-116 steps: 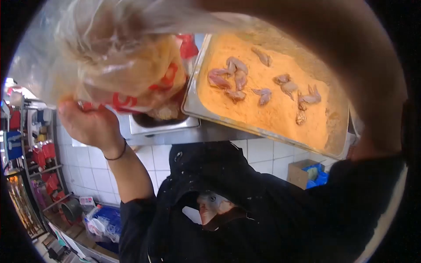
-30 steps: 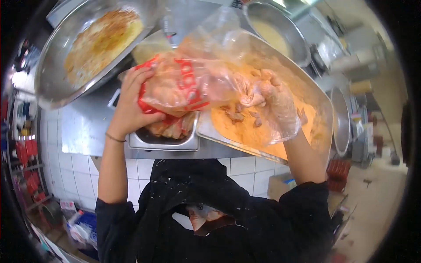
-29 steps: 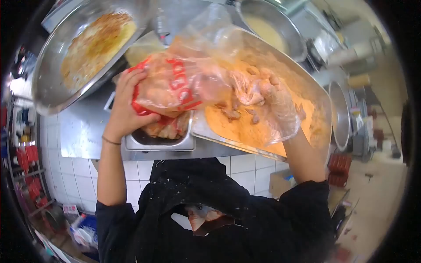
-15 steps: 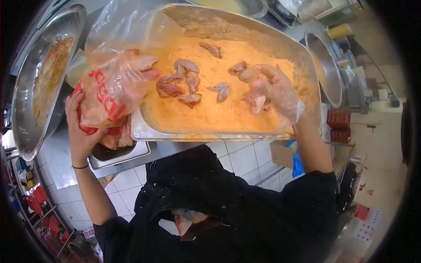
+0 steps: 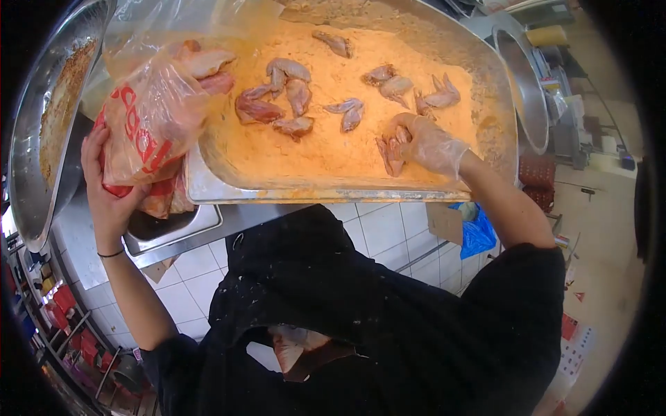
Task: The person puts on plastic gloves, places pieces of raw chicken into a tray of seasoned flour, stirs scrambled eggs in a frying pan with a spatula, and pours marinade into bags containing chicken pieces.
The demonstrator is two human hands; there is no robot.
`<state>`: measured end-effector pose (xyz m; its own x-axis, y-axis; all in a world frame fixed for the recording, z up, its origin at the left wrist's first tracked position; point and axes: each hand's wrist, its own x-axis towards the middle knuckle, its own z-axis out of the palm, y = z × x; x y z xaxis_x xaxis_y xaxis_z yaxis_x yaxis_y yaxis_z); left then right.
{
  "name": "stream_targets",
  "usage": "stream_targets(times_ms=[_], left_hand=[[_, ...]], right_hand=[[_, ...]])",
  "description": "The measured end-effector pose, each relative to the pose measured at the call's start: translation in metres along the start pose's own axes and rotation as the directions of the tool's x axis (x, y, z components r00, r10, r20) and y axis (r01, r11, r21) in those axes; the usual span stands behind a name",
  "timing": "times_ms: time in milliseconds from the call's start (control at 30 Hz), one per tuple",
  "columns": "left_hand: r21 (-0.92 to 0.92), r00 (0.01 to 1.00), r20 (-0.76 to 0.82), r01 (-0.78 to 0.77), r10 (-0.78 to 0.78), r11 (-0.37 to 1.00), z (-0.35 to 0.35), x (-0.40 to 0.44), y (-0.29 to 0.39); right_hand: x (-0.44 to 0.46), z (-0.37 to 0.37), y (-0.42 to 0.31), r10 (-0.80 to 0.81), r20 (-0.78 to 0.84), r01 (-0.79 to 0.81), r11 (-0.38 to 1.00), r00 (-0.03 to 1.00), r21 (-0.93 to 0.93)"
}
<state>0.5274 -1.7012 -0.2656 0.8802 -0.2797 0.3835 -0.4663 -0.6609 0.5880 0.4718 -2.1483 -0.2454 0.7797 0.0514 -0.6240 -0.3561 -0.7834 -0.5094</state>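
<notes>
My left hand is wrapped round a clear plastic bag with red print, full of raw chicken pieces; some stick out of its open mouth. Under a clear plastic glove, my right hand pinches a chicken wing low over the orange powder in a large metal tray. Several other wings lie apart on the powder, among them a wing in the middle and a wing at the right. The fingertips are partly hidden by the hand.
Below the bag is a small steel pan. At the far left, a steel bowl holds brownish residue. Another metal bowl stands right of the tray. A cardboard box and a blue bag are beneath the counter.
The view has shifted rightward over the tray. My right hand has left the bag and moved down to the powder with a wing. My left hand still grips the bag.
</notes>
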Motion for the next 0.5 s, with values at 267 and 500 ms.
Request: stream_targets(times_ms=[267,500], left_hand=[[0.009,1.000,0.000,0.005,-0.005,1.000,-0.001,-0.001,-0.004],[-0.018,1.000,-0.020,-0.013,0.012,1.000,0.001,-0.001,-0.006]], right_hand=[[0.015,-0.012,-0.007,0.176,-0.070,-0.184,0.972,0.982,-0.148],[0.000,-0.021,0.012,0.033,-0.316,0.006,0.992,0.948,0.122]])
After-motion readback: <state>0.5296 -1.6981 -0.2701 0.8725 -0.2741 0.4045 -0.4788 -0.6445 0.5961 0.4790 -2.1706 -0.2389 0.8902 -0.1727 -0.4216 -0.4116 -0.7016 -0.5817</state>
